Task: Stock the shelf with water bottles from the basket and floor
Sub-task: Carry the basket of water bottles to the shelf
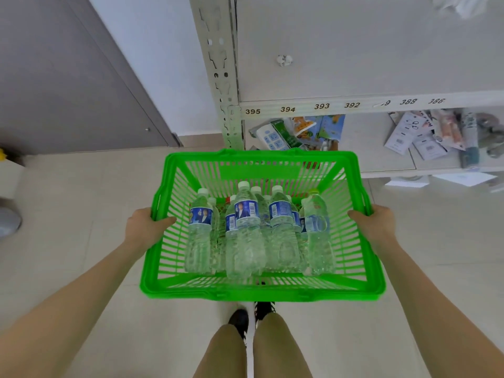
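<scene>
Green plastic basket (261,289), rectangular, with slatted walls and a thick smooth rim, held above a pale tiled floor (81,214) between both hands. Left hand (146,223) clamped on the left rim, thumb inside against the slats, other fingers hidden beneath the rim. Right hand (375,221) clamped on the right rim in mirror fashion, thumb inside, remaining fingers out of sight.

Water bottles (249,227) inside the basket, standing upright and packed close together toward the middle and near side: clear ribbed plastic, white screw caps, blue wrap labels bearing a portrait and a barcode; brand text too small to read. Rightmost bottle (317,227) differing in a pale yellow-green cap and a lighter label. Small red item behind the bottles, nature not discernible.

Shelf (354,103) far and to the right: off-white metal, perforated upright post at its left end, front edge marked with printed numbers 395, 394, 393, 392, 388, 386, one number partly obscured. Top board mostly bare; lower board (362,137) scattered with flat retail packets (294,132) and carded goods. Grey door (68,77) far left. Tan trousers (253,350) and dark shoes near, below the basket.
</scene>
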Demonstrator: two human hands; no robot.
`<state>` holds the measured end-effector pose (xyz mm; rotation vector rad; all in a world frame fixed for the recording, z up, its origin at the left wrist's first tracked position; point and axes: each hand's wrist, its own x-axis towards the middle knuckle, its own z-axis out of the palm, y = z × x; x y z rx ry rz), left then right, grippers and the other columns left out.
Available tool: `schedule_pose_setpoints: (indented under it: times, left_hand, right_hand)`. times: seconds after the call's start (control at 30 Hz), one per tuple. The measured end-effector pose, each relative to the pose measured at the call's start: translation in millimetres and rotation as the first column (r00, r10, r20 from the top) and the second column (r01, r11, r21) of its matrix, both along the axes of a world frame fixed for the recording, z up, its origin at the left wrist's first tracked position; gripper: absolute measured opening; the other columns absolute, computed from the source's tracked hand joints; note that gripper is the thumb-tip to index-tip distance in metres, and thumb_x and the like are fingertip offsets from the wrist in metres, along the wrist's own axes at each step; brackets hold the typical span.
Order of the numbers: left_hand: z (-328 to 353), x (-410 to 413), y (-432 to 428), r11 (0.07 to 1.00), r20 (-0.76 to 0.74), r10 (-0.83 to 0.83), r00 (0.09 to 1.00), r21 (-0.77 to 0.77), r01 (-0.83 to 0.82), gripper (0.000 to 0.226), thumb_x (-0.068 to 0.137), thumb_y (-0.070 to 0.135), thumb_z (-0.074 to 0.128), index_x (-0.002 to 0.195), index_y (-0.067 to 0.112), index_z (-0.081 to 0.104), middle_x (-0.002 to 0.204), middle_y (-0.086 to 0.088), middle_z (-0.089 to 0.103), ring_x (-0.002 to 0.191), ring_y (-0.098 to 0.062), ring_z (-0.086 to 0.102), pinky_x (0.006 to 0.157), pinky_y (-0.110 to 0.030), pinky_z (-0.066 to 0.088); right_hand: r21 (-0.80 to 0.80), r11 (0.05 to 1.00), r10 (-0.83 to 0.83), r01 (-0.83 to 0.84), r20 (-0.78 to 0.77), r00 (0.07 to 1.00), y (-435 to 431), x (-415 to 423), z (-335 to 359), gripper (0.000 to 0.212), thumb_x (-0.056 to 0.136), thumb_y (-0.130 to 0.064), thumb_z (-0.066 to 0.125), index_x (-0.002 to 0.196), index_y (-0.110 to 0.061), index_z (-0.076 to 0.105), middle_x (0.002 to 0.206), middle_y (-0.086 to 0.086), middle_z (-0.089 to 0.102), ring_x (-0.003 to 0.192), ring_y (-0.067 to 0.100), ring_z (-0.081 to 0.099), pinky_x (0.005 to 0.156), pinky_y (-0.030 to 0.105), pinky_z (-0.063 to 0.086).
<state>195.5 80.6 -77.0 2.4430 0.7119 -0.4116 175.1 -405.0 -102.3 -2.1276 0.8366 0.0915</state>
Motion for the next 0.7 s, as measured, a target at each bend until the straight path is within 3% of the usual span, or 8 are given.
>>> schedule_pose_setpoints:
  times: [0.13,0.2,0.3,0.43,0.63,0.7]
  left_hand:
    - [39,4,-13,0.996,0.048,-0.091,0.995,-0.002,0.091,0.038,0.077,0.033,0.079,0.078,-0.002,0.065,0.066,-0.019,0.064,0.064,-0.032,0.063,0.062,-0.040,0.052]
    - [58,8,-23,0.989,0.059,-0.149,0.987,-0.003,0.150,0.036,0.077,0.033,0.079,0.071,0.002,0.061,0.059,-0.014,0.058,0.059,-0.030,0.058,0.059,-0.038,0.048]
    - [80,16,-44,0.973,0.072,-0.229,0.971,0.000,0.230,0.035,0.078,0.034,0.079,0.065,0.008,0.058,0.056,-0.009,0.054,0.056,-0.026,0.055,0.056,-0.034,0.043]
    - [104,19,-93,0.940,0.090,-0.340,0.936,-0.004,0.341,0.037,0.077,0.035,0.079,0.075,0.002,0.065,0.059,-0.012,0.060,0.058,-0.026,0.058,0.059,-0.036,0.047]
    - [122,15,-197,0.859,0.106,-0.507,0.856,-0.023,0.511,0.033,0.078,0.034,0.078,0.078,0.005,0.064,0.070,-0.018,0.065,0.073,-0.034,0.065,0.072,-0.042,0.055]
    - [127,8,-238,0.824,0.105,-0.562,0.820,-0.017,0.567,0.034,0.078,0.035,0.078,0.073,0.007,0.061,0.064,-0.014,0.062,0.071,-0.033,0.063,0.071,-0.041,0.054]
  right_hand:
    - [-0.014,0.997,-0.070,0.070,0.009,0.998,-10,-36,32,0.023,0.077,-0.017,0.075,0.066,-0.006,0.058,0.052,0.006,0.043,0.046,0.019,0.041,0.046,0.030,0.037]
    - [-0.032,0.991,-0.127,0.127,0.003,0.992,-18,-56,45,0.025,0.076,-0.019,0.076,0.071,0.002,0.064,0.057,0.011,0.050,0.051,0.021,0.049,0.050,0.038,0.046]
    - [-0.037,0.979,-0.201,0.202,0.028,0.979,-34,-85,58,0.031,0.075,-0.020,0.077,0.075,0.008,0.064,0.058,0.012,0.051,0.053,0.021,0.050,0.051,0.037,0.045]
    - [-0.038,0.950,-0.308,0.309,0.019,0.951,-69,-128,71,0.025,0.074,-0.023,0.077,0.070,-0.003,0.063,0.056,0.009,0.047,0.053,0.022,0.049,0.053,0.040,0.045]
    - [-0.055,0.885,-0.462,0.463,0.023,0.887,-142,-199,86,0.028,0.072,-0.026,0.076,0.072,-0.001,0.064,0.059,0.011,0.052,0.057,0.023,0.054,0.059,0.047,0.054]
    - [-0.058,0.863,-0.501,0.502,0.033,0.865,-169,-224,92,0.028,0.073,-0.026,0.076,0.072,-0.001,0.064,0.060,0.012,0.053,0.058,0.023,0.055,0.061,0.048,0.054]
